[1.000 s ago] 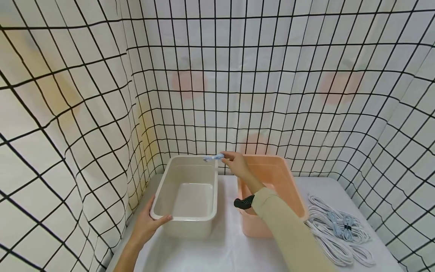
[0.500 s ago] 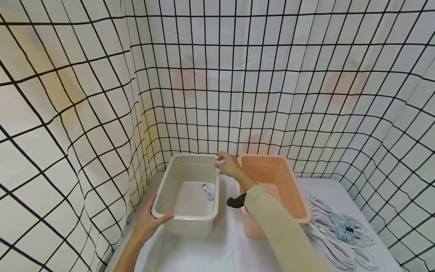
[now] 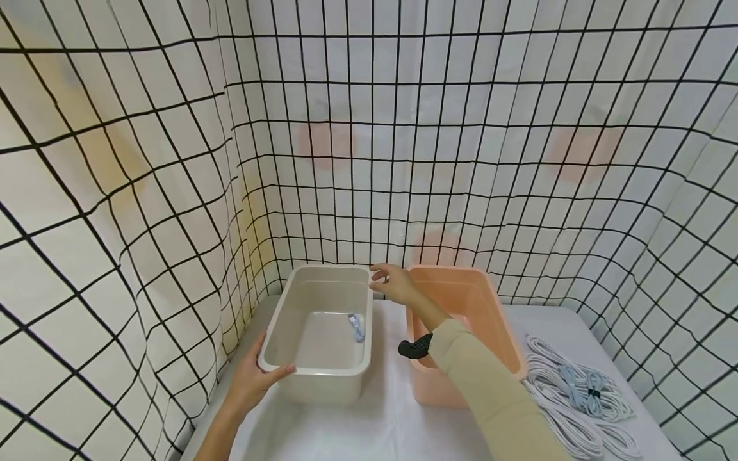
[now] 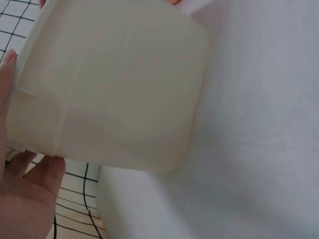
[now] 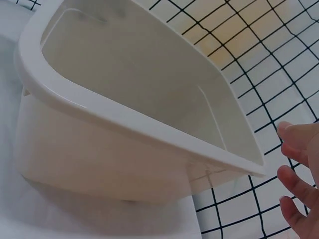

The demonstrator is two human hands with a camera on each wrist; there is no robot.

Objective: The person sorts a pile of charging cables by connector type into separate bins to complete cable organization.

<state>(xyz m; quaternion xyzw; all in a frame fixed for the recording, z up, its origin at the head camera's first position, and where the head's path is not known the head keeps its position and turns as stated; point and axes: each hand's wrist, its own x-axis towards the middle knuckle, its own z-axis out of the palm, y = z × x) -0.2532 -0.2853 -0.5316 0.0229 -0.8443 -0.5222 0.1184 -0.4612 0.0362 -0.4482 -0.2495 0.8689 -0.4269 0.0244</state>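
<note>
My left hand (image 3: 250, 378) holds the near left corner of the cream plastic bin (image 3: 319, 371), its thumb along the rim and fingers against the outer side. The left wrist view shows the bin's outer wall (image 4: 114, 89) beside that hand (image 4: 30, 199). Inside, on the floor toward the right wall, lies a small bundled light-blue cable (image 3: 357, 328). My right hand (image 3: 398, 285) hovers by the bin's far right corner with loosely bent fingers and nothing between them. In the right wrist view, the fingers (image 5: 296, 184) are apart from the bin's rim (image 5: 149, 122).
A peach bin (image 3: 490, 307) stands to the right, partly behind my right forearm. Coiled white cords (image 3: 567, 416) lie at the table's right, with light-blue bundled cables (image 3: 593, 390) on them. Black netting (image 3: 369, 160) surrounds the back and sides of the white table (image 3: 380, 422).
My right hand has let go of the bundled cable over the cream bin, and it has dropped to the bin's floor. The left hand stays on the corner.
</note>
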